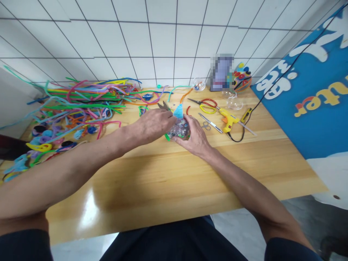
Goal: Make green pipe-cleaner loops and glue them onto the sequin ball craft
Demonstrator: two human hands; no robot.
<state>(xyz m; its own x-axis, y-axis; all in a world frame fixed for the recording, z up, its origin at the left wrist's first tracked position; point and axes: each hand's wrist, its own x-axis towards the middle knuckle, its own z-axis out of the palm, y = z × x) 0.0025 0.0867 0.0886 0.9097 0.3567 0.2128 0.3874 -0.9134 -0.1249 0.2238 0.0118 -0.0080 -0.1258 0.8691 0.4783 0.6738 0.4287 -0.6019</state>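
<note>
A clear ball [179, 129] with glittery, colourful bits sits over the table, a light-blue fuzzy cone [178, 111] standing on its top. My right hand [194, 137] is wrapped round the ball's right side, thumb at the bottom. Against the upper left of the ball is my left hand [157, 121], its fingers curled and pressed together; what they pinch is hidden. Dark pointed tips [163, 106] of some tool show just behind my left hand; whether I hold it cannot be told. A bit of green [167, 137] pokes out under the ball.
Many coloured pipe cleaners [95, 94] and loose craft pieces [51, 136] cover the table's left side. On the right lie red-and-yellow-handled scissors [207, 105], small scissors [206, 125], a pen-like tool [210, 123] and a corded yellow glue gun [230, 120]. Clear plastic shells [234, 103] rest near the wall.
</note>
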